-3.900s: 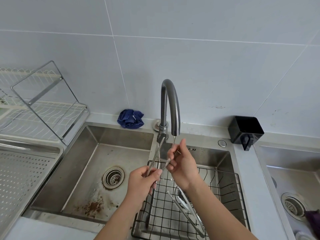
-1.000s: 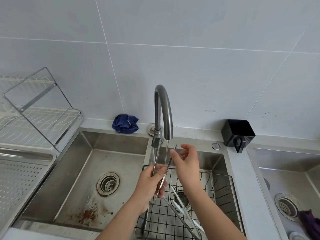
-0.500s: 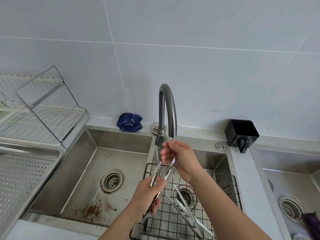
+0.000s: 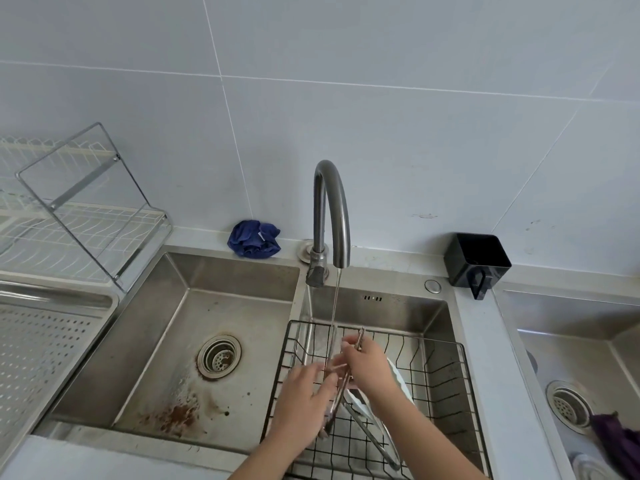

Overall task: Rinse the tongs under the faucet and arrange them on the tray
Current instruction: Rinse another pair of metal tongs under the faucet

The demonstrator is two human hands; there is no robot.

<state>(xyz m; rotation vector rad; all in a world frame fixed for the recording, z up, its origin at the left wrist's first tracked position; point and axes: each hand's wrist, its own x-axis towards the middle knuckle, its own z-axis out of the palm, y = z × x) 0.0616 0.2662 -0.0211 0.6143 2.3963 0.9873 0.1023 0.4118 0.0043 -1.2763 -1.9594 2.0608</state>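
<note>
At lower centre, the right hand (image 4: 369, 367) is closed round the tongs (image 4: 360, 338); the left hand (image 4: 303, 389) lies against them, its grip unclear. Each arm should be turned through the faucet (image 4: 330, 209) stream, above the wire basket (image 4: 415, 339).

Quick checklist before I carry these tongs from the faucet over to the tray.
1. Water on: ok. A thin water stream falls from the faucet onto the held tongs.
2. Right hand grip: ok. It pinches the upper part.
3. Left hand grip: cannot tell. It is at the lower part, but its fingers are blurred.
4. Held tongs rinsed clean: cannot tell.
5. Room on the perforated tray: ok. Nothing shows on the part in view.
6. All pairs done: not ok. Spare tongs lie in the wire basket.
</note>
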